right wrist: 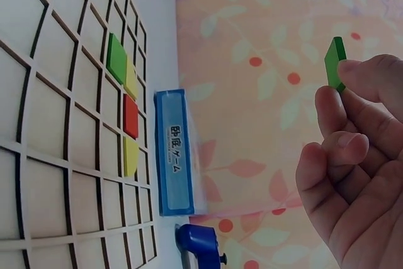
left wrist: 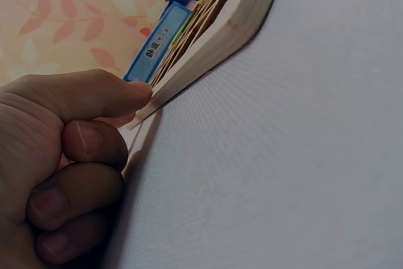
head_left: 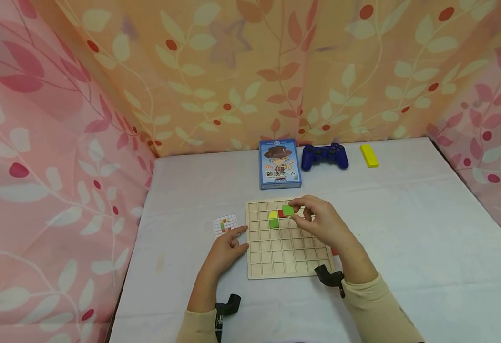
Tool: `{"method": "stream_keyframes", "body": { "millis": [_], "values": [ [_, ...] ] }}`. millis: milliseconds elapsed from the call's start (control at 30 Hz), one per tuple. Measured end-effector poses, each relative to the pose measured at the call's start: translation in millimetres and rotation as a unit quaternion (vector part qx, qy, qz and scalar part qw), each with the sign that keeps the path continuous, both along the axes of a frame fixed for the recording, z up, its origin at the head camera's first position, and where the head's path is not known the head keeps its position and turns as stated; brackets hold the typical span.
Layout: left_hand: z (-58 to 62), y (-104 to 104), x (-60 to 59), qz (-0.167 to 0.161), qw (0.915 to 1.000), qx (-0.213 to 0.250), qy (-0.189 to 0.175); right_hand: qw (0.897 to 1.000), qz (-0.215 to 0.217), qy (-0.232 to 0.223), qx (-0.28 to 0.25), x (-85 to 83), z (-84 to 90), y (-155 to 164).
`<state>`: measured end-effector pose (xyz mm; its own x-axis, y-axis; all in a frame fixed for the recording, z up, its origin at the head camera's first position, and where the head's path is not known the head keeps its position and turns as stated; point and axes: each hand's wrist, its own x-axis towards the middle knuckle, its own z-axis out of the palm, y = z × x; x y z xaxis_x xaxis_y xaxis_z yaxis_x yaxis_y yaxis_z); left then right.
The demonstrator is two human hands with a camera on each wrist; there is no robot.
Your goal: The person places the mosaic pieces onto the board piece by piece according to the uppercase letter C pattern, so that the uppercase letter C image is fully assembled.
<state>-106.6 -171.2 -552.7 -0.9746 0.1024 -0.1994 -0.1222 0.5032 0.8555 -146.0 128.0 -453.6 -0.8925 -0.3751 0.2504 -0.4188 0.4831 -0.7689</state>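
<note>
A wooden grid board [head_left: 276, 257] [right wrist: 56, 155] lies on the white table. In its upper cells sit a green tile [head_left: 273, 223] [right wrist: 116, 58], yellow tiles [head_left: 273, 215] [right wrist: 130, 155] and a red tile [head_left: 281, 213] [right wrist: 130, 116]. My right hand [head_left: 319, 224] [right wrist: 359, 174] pinches a small green tile [head_left: 288, 210] [right wrist: 335, 62] just above the board's top rows. My left hand [head_left: 228, 247] [left wrist: 69, 155] rests on the table against the board's left edge [left wrist: 208, 48], fingers curled, index finger pointing toward a small pattern card [head_left: 225, 225].
A blue card box [head_left: 279, 163] [right wrist: 174, 152], a blue game controller [head_left: 324, 156] [right wrist: 200, 244] and a yellow block [head_left: 369, 155] lie behind the board. Floral curtains close in the back and both sides. Something red [head_left: 334, 251] peeks out under my right wrist.
</note>
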Motion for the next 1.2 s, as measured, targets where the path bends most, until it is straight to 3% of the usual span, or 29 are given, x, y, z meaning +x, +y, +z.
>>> {"method": "stream_keyframes", "body": {
  "millis": [233,467,933,1200],
  "values": [
    [-0.4,0,-0.6,-0.003,1.0000,0.000,0.002,1.000,0.018,-0.008,0.007,3.1,-3.6,-10],
    [-0.5,-1,-0.7,-0.005,1.0000,-0.004,0.006,0.999,0.040,-0.002,-0.009,2.3,-20.8,-18],
    [1.4,-3,-0.6,-0.015,0.9998,0.007,0.014,0.992,0.047,-0.098,0.066,-0.4,-46.5,-28],
    [0.7,-3,-0.6,-0.017,0.9997,0.012,0.015,0.990,0.048,-0.105,0.077,-3.0,-61.7,-30]
  ]
}}
